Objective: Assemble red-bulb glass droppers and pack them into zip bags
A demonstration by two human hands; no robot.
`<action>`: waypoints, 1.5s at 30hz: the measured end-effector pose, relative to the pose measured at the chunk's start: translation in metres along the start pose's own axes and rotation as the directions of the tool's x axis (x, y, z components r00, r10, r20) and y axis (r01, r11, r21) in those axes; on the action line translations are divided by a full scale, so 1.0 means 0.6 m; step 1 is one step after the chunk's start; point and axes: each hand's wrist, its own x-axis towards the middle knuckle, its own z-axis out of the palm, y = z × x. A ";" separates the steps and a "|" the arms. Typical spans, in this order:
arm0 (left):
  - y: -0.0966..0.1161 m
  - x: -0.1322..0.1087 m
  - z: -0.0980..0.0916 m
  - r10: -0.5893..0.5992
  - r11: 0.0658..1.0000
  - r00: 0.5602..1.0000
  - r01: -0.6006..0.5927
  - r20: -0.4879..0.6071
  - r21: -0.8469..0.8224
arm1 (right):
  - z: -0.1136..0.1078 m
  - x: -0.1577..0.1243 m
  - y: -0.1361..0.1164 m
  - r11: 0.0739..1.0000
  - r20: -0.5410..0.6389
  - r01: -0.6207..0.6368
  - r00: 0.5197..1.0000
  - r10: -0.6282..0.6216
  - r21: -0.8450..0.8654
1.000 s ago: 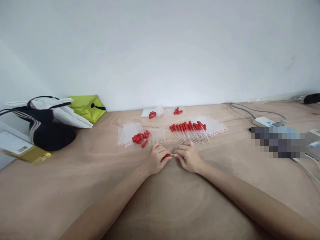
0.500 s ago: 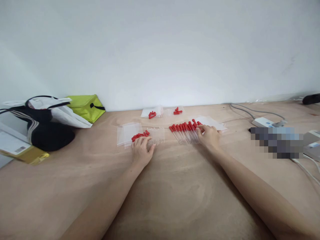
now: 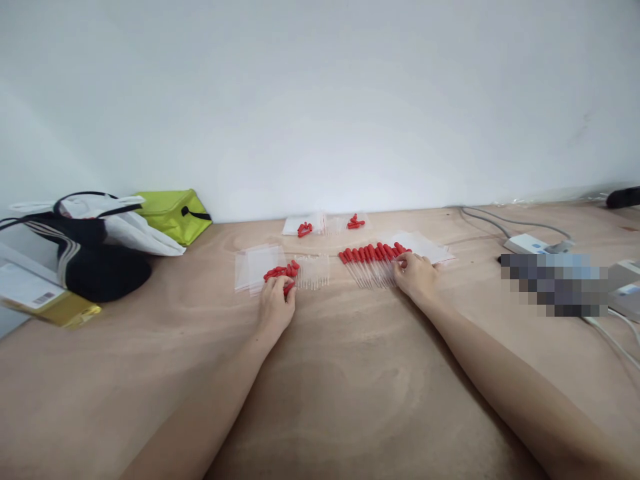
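My left hand (image 3: 277, 301) is closed on a red rubber dropper bulb (image 3: 289, 288), just in front of a small heap of red bulbs (image 3: 281, 271). To the right of that heap lie thin clear glass tubes (image 3: 314, 272) side by side. My right hand (image 3: 419, 275) is at the right end of a slanted row of droppers with red bulbs (image 3: 370, 253) and clear tubes. Its thumb and finger pinch the endmost dropper, whose tube they partly hide. White sheets or flat bags (image 3: 423, 245) lie behind the right hand.
Clear flat bags (image 3: 257, 263) lie left of the heap. More red bulbs (image 3: 305, 229) and tubes are near the wall. A green bag (image 3: 173, 217), a black cap (image 3: 107, 270) and a box (image 3: 37, 293) stand left. A power strip (image 3: 527, 245) with cables is right.
My left hand has drawn back slightly from the heap with a red bulb in its fingers. The right hand has shifted down a little, and the droppers at the row's right end lie more evenly.
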 end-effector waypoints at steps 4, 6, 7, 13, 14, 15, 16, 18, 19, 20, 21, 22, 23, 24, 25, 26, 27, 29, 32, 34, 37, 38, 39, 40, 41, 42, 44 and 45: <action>0.003 -0.001 0.002 0.042 0.998 0.999 -0.041 -0.029 0.041 | -0.009 -0.010 -0.026 0.997 -0.097 0.081 0.992 -0.082 -0.017; 0.010 -0.004 0.003 0.090 0.995 0.994 -0.087 -0.068 0.055 | -0.013 -0.020 -0.053 0.980 -0.104 0.199 0.975 -0.195 0.026; 0.015 -0.006 0.003 0.121 0.992 0.989 -0.117 -0.083 0.049 | -0.013 -0.026 -0.069 0.961 -0.088 0.271 0.960 -0.265 0.059; 0.041 -0.017 0.006 0.347 0.936 0.937 -0.343 0.042 -0.074 | 0.014 -0.043 -0.165 0.964 0.104 0.248 0.961 -0.258 0.100; 0.043 -0.018 0.007 0.367 0.928 0.927 -0.360 0.078 -0.093 | 0.020 -0.040 -0.177 0.975 0.141 0.208 0.966 -0.218 0.084; 0.044 -0.019 0.007 0.379 0.924 0.919 -0.368 0.111 -0.106 | 0.026 -0.037 -0.188 0.982 0.169 0.176 0.968 -0.186 0.072; 0.045 -0.020 0.007 0.383 0.922 0.913 -0.369 0.141 -0.114 | 0.031 -0.034 -0.197 0.986 0.189 0.151 0.969 -0.161 0.066; 0.046 -0.020 0.007 0.380 0.924 0.906 -0.362 0.186 -0.121 | 0.039 -0.027 -0.211 0.992 0.215 0.114 0.969 -0.124 0.060; 0.046 -0.021 0.007 0.375 0.926 0.905 -0.357 0.201 -0.123 | 0.042 -0.024 -0.215 0.994 0.226 0.097 0.968 -0.108 0.057; 0.045 -0.021 0.008 0.367 0.929 0.907 -0.348 0.207 -0.124 | 0.044 -0.021 -0.219 0.995 0.238 0.081 0.967 -0.092 0.054; 0.045 -0.021 0.009 0.354 0.934 0.912 -0.334 0.207 -0.125 | 0.046 -0.020 -0.221 0.997 0.251 0.067 0.965 -0.077 0.049; 0.045 -0.021 0.011 0.337 0.940 0.919 -0.317 0.202 -0.126 | 0.047 -0.018 -0.222 0.997 0.262 0.059 0.963 -0.068 0.043; 0.044 -0.021 0.013 0.317 0.947 0.928 -0.297 0.194 -0.126 | 0.047 -0.018 -0.223 0.998 0.270 0.058 0.961 -0.065 0.036; 0.043 -0.021 0.016 0.295 0.953 0.937 -0.276 0.188 -0.124 | 0.048 -0.018 -0.223 0.998 0.275 0.061 0.959 -0.067 0.028; 0.043 -0.021 0.018 0.274 0.959 0.944 -0.255 0.183 -0.121 | 0.048 -0.018 -0.223 0.997 0.276 0.068 0.958 -0.071 0.019; 0.042 -0.021 0.020 0.255 0.964 0.951 -0.237 0.177 -0.117 | 0.048 -0.019 -0.223 0.997 0.274 0.078 0.959 -0.077 0.010; 0.042 -0.022 0.022 0.236 0.969 0.957 -0.219 0.168 -0.115 | 0.048 -0.020 -0.223 0.996 0.267 0.090 0.960 -0.086 -0.001; 0.042 -0.022 0.023 0.207 0.975 0.968 -0.191 0.145 -0.115 | 0.049 -0.021 -0.224 0.991 0.251 0.132 0.961 -0.120 -0.032; 0.045 -0.022 0.021 0.195 0.977 0.974 -0.182 0.114 -0.114 | 0.048 -0.024 -0.228 0.978 0.259 0.186 0.953 -0.156 -0.098; 0.047 -0.021 0.017 0.215 0.974 0.971 -0.206 0.106 -0.091 | 0.044 -0.028 -0.228 0.972 0.266 0.199 0.951 -0.159 -0.128; 0.050 -0.018 0.011 0.263 0.963 0.959 -0.255 0.109 -0.082 | 0.031 -0.039 -0.208 0.964 0.204 0.240 0.955 -0.214 -0.116; 0.050 -0.018 0.009 0.275 0.960 0.955 -0.265 0.114 -0.093 | 0.026 -0.045 -0.195 0.958 0.172 0.271 0.952 -0.252 -0.097; 0.050 -0.018 0.009 0.283 0.956 0.952 -0.271 0.119 -0.110 | 0.020 -0.051 -0.179 0.948 0.142 0.309 0.944 -0.297 -0.070; 0.051 -0.018 0.009 0.290 0.953 0.949 -0.274 0.123 -0.129 | 0.015 -0.058 -0.160 0.933 0.117 0.357 0.929 -0.351 -0.034; 0.051 -0.018 0.010 0.296 0.949 0.947 -0.277 0.126 -0.149 | 0.009 -0.065 -0.140 0.910 0.094 0.413 0.906 -0.413 0.017; 0.051 -0.018 0.011 0.302 0.945 0.945 -0.279 0.129 -0.169 | 0.005 -0.072 -0.120 0.885 0.070 0.460 0.883 -0.465 0.073; 0.053 -0.018 0.016 0.320 0.935 0.938 -0.289 0.135 -0.207 | -0.004 -0.084 -0.081 0.816 0.025 0.543 0.830 -0.558 0.198; 0.055 -0.018 0.018 0.333 0.928 0.933 -0.298 0.140 -0.223 | -0.007 -0.089 -0.066 0.776 0.000 0.578 0.802 -0.597 0.252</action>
